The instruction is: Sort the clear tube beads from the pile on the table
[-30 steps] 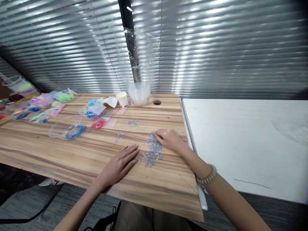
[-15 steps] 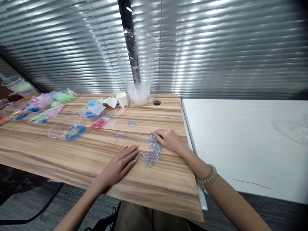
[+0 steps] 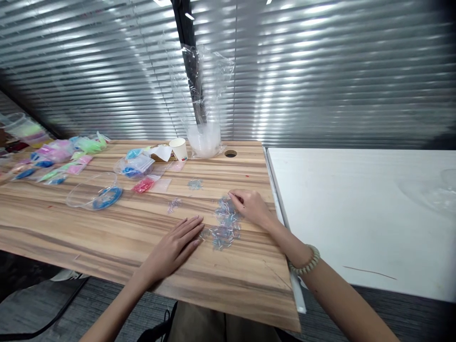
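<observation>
Wood-grain tabletop [image 3: 107,228] was where everything sat, with a loose pile of tube beads [image 3: 224,224] spread near its right end, pretty much between the two hands. They looked clear-ish with a blue and pink shimmer, lying flat and pointing every which way. The left hand [image 3: 175,247] was flat on the wood, palm down, fingers straight, holding nothing, with its fingertips [image 3: 197,223] just beside the pile's left edge. The right hand [image 3: 252,206] was curled over the pile's upper right corner, fingers down among the beads there. Honestly couldn't tell if it had one pinched or was just touching them, since the fingers hid that bit. A beaded bracelet [image 3: 305,260] sat on that wrist.

Other stuff: a small bead cluster [image 3: 174,204] lay apart from the main pile on its left, and a second cluster [image 3: 195,183] was further back. A little bag of red beads [image 3: 143,185] was past those, and a clear plastic bowl [image 3: 93,192] with something blue in it was further left. Near the back edge stood a paper cup [image 3: 179,148] and, just beside it, a stack of clear cups [image 3: 204,137] in a tall plastic sleeve. Bags of bright beads [image 3: 64,154] were scattered at the far left. A white table [image 3: 356,204] butted up on the right.
</observation>
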Demonstrator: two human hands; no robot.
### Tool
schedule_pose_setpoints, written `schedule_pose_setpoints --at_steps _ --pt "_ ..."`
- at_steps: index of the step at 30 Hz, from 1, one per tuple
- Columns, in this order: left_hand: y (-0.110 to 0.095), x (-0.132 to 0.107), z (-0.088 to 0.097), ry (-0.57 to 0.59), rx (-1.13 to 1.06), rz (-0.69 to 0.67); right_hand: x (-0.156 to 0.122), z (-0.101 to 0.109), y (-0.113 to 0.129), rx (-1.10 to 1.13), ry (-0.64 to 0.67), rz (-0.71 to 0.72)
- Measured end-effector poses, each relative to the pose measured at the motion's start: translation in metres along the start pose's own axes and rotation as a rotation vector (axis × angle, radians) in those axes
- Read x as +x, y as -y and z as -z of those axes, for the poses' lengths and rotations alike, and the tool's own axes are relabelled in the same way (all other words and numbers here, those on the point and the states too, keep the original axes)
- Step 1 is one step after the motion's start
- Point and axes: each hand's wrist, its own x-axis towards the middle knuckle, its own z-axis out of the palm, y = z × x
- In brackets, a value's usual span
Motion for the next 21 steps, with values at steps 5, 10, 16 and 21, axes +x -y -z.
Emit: schedule_pose_setpoints --at_steps 5,10,16,21 --pt "-0.0005 0.0002 0.0006 0.002 0.009 -0.003 0.0016 0.0030 -0.0030 -0.069 -0.073 -0.101" --pt "0.0001 0.0004 0.0018 0.005 0.002 0.001 0.0028 0.0075 -0.0037 -0.154 -0.120 -0.222" --pt "0.0023 -0.0019 0.0029 0.022 0.005 0.003 0.0032 0.0094 -0.0052 -0.194 -0.125 -0.293" --pt "0.0034 -0.0011 0.0036 0.036 0.024 -0.003 0.0027 0.0037 -0.0083 -0.228 -0.071 -0.292"
